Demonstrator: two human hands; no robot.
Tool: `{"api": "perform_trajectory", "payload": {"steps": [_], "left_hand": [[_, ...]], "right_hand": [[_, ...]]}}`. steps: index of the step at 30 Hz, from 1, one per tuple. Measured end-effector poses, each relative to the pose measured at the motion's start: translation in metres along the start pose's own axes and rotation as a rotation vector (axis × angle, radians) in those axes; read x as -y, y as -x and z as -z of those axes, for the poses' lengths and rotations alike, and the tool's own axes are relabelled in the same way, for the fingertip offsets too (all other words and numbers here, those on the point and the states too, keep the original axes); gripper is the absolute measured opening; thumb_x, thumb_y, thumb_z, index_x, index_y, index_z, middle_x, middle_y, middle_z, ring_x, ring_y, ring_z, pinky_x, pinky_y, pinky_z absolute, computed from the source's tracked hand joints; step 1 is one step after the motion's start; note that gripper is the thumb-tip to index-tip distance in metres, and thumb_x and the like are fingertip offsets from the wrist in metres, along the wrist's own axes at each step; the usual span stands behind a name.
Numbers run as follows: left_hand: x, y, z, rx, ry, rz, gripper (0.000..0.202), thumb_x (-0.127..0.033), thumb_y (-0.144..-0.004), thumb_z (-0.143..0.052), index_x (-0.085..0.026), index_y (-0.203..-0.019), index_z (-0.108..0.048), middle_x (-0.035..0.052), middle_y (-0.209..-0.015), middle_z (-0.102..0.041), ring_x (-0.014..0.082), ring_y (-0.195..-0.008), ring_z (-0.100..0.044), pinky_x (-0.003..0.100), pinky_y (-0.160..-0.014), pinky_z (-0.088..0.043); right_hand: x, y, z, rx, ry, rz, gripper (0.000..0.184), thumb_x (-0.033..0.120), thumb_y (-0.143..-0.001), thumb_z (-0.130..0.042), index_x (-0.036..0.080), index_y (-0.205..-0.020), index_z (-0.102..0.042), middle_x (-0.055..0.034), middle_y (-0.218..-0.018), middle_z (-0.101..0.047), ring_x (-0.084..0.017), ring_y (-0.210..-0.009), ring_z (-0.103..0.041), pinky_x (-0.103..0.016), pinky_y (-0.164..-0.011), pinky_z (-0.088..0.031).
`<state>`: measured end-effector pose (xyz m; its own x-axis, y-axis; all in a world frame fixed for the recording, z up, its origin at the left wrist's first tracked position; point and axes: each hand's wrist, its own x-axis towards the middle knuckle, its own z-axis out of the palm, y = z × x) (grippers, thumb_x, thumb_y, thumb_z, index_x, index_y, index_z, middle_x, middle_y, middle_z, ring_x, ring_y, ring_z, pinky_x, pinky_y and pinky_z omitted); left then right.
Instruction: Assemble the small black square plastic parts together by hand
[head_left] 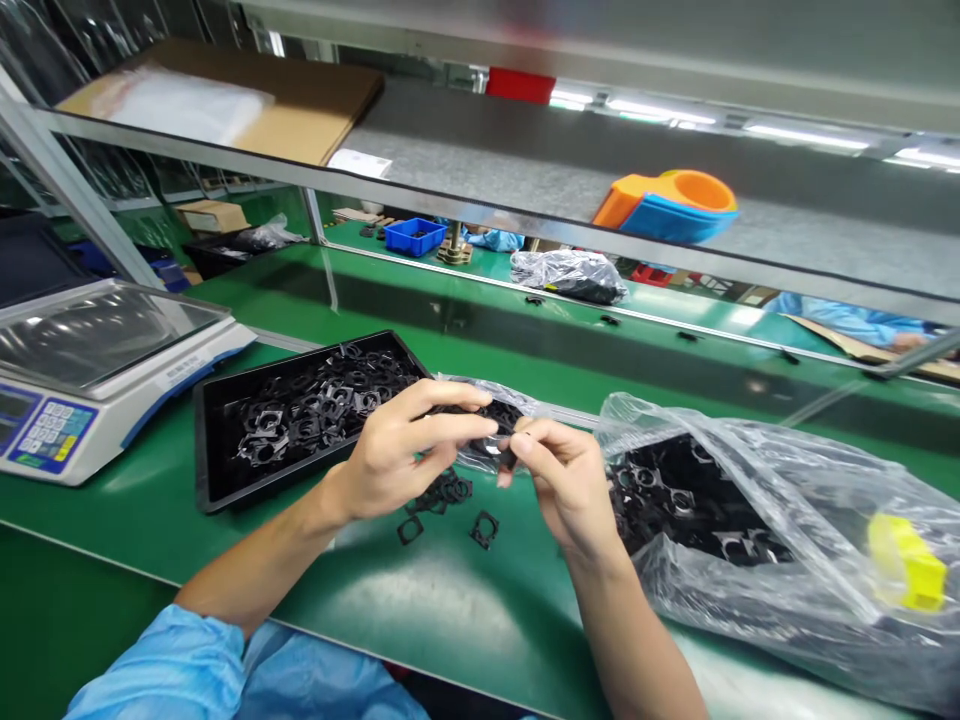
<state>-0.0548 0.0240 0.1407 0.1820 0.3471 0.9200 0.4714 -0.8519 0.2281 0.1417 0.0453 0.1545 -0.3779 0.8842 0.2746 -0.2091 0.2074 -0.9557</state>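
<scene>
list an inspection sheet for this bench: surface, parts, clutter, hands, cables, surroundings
surface: glossy green bench mat, no spills seen.
job's things: small black square plastic frame parts heaped in a black rectangular tray; more in a clear plastic bag; few loose below the hands.
clutter: white digital weighing scale at left; yellow object inside the bag.
hands: left hand and right hand pinch one frame part between them.
cables: nothing seen.
surroundings: orange and blue plastic dispenser and brown cardboard sheet on overhead shelf.

Green bench top (450,600) spans 6 to 3 o'clock | grey shelf (465,150) overhead, 12 | cardboard sheet (315,100) on it, 11 | orange-blue dispenser (667,205), 1 | weighing scale (97,370), 9 | blue bin (414,236) behind, 12 | strip lights (806,135) glaring, 2 o'clock
</scene>
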Motion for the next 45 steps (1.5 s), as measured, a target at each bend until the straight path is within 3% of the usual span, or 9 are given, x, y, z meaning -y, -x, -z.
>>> {"api": "perform_trajectory", "payload": {"steps": [3,5,8,10,15,20,33,38,45], "left_hand": [[0.003,0.001,-0.001,0.000,-0.035,-0.068,0.024,-0.004,-0.091,-0.063,-0.021,-0.105,-0.073,0.0077,-0.112,-0.074,0.0170,-0.102,-0.071,0.030,-0.088,-0.060],[0.003,0.001,-0.002,-0.029,-0.041,-0.050,0.023,-0.004,-0.090,-0.065,-0.021,-0.104,-0.074,0.0060,-0.104,-0.075,0.0163,-0.097,-0.071,0.030,-0.085,-0.060],[0.004,0.000,-0.002,-0.066,-0.037,0.026,0.024,-0.005,-0.091,-0.066,-0.022,-0.105,-0.075,0.0035,-0.094,-0.075,0.0145,-0.088,-0.070,0.028,-0.079,-0.058],[0.003,-0.001,-0.002,-0.071,-0.022,0.065,0.024,-0.006,-0.091,-0.066,-0.022,-0.105,-0.076,0.0034,-0.092,-0.075,0.0139,-0.085,-0.069,0.027,-0.077,-0.057],[0.001,0.001,-0.004,-0.060,0.045,0.083,0.020,-0.009,-0.090,-0.070,-0.020,-0.106,-0.075,0.0041,-0.089,-0.075,0.0142,-0.081,-0.069,0.027,-0.073,-0.057],[-0.001,0.001,-0.005,-0.082,0.097,0.070,0.011,-0.013,-0.090,-0.071,-0.019,-0.100,-0.072,0.0052,-0.088,-0.076,0.0162,-0.082,-0.071,0.030,-0.074,-0.058],[0.001,0.002,-0.002,-0.082,0.054,-0.096,0.019,-0.003,-0.087,-0.070,-0.017,-0.100,-0.072,0.0064,-0.088,-0.075,0.0169,-0.084,-0.070,0.030,-0.073,-0.058],[0.002,0.002,-0.002,-0.073,0.067,-0.073,0.019,-0.006,-0.089,-0.069,-0.020,-0.101,-0.073,0.0048,-0.087,-0.075,0.0166,-0.084,-0.071,0.029,-0.073,-0.059],[0.002,0.004,-0.005,-0.065,0.148,0.124,0.011,-0.014,-0.093,-0.068,-0.020,-0.098,-0.075,0.0041,-0.084,-0.074,0.0154,-0.079,-0.070,0.028,-0.072,-0.058]], "right_hand": [[0.001,-0.002,0.001,0.047,0.069,-0.016,0.035,0.044,-0.087,-0.075,0.019,-0.063,-0.068,0.0008,-0.061,-0.063,-0.013,-0.049,-0.060,-0.028,-0.055,-0.052],[0.004,0.000,0.002,-0.001,0.258,0.107,0.031,0.039,-0.091,-0.070,0.019,-0.068,-0.072,-0.0020,-0.067,-0.068,-0.016,-0.060,-0.065,-0.030,-0.062,-0.055],[0.009,0.003,0.004,-0.127,0.495,0.358,0.011,0.031,-0.090,-0.072,0.022,-0.095,-0.078,-0.0062,-0.091,-0.074,-0.020,-0.083,-0.069,-0.033,-0.073,-0.059],[0.010,0.005,0.005,-0.095,0.546,0.467,0.023,0.028,-0.085,-0.079,0.025,-0.108,-0.077,-0.0072,-0.101,-0.075,-0.022,-0.090,-0.070,-0.035,-0.075,-0.061],[0.007,0.006,0.005,-0.070,0.658,0.679,0.024,0.008,-0.085,-0.075,0.025,-0.100,-0.079,-0.0046,-0.091,-0.076,-0.019,-0.081,-0.071,-0.034,-0.075,-0.061],[0.005,0.005,0.006,-0.104,0.739,0.780,0.027,0.004,-0.085,-0.072,0.026,-0.099,-0.079,-0.0041,-0.089,-0.076,-0.018,-0.079,-0.072,-0.032,-0.071,-0.061],[0.002,0.004,0.005,-0.120,0.746,0.772,0.027,0.006,-0.085,-0.072,0.025,-0.104,-0.077,-0.0048,-0.089,-0.077,-0.020,-0.078,-0.072,-0.035,-0.069,-0.061],[0.003,0.003,0.005,-0.102,0.750,0.772,0.024,0.006,-0.085,-0.071,0.025,-0.097,-0.077,-0.0045,-0.088,-0.076,-0.019,-0.077,-0.072,-0.034,-0.069,-0.061],[0.003,0.007,0.011,-0.025,0.826,0.862,0.028,0.002,-0.085,-0.071,0.028,-0.096,-0.075,-0.0049,-0.095,-0.074,-0.022,-0.087,-0.074,-0.038,-0.073,-0.063]]}}
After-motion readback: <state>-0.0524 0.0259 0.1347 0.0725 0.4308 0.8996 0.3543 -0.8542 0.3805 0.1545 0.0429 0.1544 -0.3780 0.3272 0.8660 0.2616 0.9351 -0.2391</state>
